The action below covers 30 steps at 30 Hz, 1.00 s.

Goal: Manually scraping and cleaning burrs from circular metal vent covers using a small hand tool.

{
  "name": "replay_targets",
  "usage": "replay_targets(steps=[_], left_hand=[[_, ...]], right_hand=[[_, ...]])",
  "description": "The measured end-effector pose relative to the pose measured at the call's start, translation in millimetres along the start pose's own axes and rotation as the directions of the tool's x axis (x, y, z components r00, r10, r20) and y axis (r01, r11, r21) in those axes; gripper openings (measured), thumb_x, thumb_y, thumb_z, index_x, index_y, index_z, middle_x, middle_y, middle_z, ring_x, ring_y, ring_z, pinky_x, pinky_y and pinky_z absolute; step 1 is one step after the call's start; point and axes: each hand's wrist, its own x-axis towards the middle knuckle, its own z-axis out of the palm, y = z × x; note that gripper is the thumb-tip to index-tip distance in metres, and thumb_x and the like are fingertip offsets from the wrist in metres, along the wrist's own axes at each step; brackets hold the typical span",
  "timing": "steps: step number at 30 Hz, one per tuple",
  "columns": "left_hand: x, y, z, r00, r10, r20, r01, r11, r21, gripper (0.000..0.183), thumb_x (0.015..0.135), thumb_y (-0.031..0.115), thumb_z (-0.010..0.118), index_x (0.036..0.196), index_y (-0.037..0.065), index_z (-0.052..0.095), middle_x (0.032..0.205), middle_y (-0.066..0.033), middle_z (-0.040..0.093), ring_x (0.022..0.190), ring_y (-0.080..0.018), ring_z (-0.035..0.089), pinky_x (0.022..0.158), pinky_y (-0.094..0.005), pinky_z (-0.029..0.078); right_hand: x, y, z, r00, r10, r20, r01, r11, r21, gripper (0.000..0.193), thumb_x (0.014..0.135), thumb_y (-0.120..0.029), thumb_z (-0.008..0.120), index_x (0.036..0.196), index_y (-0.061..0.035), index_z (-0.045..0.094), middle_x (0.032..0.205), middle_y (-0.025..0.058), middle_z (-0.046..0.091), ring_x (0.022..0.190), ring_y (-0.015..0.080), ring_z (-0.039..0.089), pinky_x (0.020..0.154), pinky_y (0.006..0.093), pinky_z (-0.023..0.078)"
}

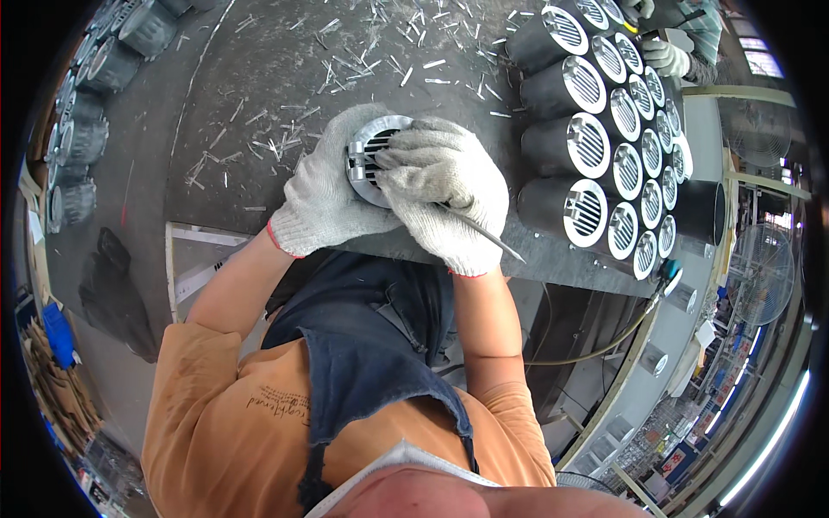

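A round metal grille piece (370, 138) with dark slots and a small hinge-like block on its left edge is held over the near edge of the dark table. My left hand (318, 194), in a white knitted glove, wraps around its left side. My right hand (449, 186), gloved the same way, is closed around a thin metal rod (490, 236) whose pointed end sticks out toward the lower right. The right fingers lie over the grille and hide its right part. The rod's other end is covered by the hand.
Rows of black cylinders with slotted metal caps (585, 216) stand at the right, with a hose (596, 352) below them. Metal slivers (345, 65) litter the dark tabletop (259, 78). Grey cups (82, 142) line the far left. Another person's gloved hand (665, 59) is at the upper right.
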Motion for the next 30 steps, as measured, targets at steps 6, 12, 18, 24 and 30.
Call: replay_targets(steps=[6,12,18,24,30], left_hand=[[2.5,9.8,-5.1,0.998,-0.061,0.033,0.059,0.996,0.064,0.112,0.065,0.034,0.109,0.156,0.01,0.047,0.139,-0.0121,0.07,0.124,-0.0269,0.075,0.105,-0.0415,0.063],[1.2,10.1,-8.4,0.996,-0.04,0.075,0.033,0.995,0.094,0.108,0.065,0.03,0.108,0.154,0.01,0.049,0.137,-0.0135,0.071,0.121,-0.0285,0.076,0.102,-0.0423,0.065],[14.4,21.6,-10.1,0.989,-0.114,0.091,0.109,0.992,0.059,0.115,0.062,0.016,0.106,0.159,0.008,0.045,0.137,-0.0151,0.07,0.123,-0.0305,0.074,0.105,-0.0428,0.063],[46.1,41.2,-25.7,0.944,0.181,0.275,-0.235,0.956,0.178,0.09,0.061,0.005,0.092,0.146,0.003,0.062,0.141,-0.017,0.069,0.133,-0.0299,0.068,0.114,-0.0429,0.055],[157.6,21.0,-6.9,0.976,0.217,-0.007,-0.214,0.967,0.141,0.062,0.072,0.015,0.1,0.127,0.006,0.071,0.131,-0.0147,0.072,0.119,-0.0302,0.073,0.106,-0.0424,0.058]], right_hand=[[8.1,-6.1,-10.8,0.995,0.058,0.078,-0.057,0.998,-0.016,0.022,0.082,-0.008,0.095,0.086,-0.011,0.074,0.101,0.0103,0.084,0.105,0.034,0.081,0.104,0.0491,0.061],[12.7,-0.5,-19.8,0.98,-0.042,0.193,0.034,0.998,0.049,0.019,0.08,-0.012,0.094,0.079,-0.0143,0.074,0.088,0.0057,0.082,0.097,0.0288,0.082,0.107,0.0504,0.06],[-21.4,-14.4,-32.3,0.953,0.275,0.125,-0.299,0.917,0.263,0.015,0.082,-0.012,0.092,0.087,-0.013,0.078,0.099,0.0083,0.082,0.102,0.0283,0.08,0.117,0.0533,0.055],[-101.3,-23.2,-67.8,0.903,0.222,-0.368,-0.349,0.878,-0.327,0.017,0.081,-0.008,0.093,0.089,-0.0139,0.079,0.097,0.0073,0.083,0.106,0.03,0.08,0.108,0.0495,0.06],[-134.7,-11.4,-70.6,0.907,0.194,-0.373,-0.337,0.865,-0.371,0.018,0.084,-0.007,0.089,0.097,-0.0118,0.077,0.102,0.0087,0.082,0.103,0.0334,0.078,0.099,0.0492,0.06]])
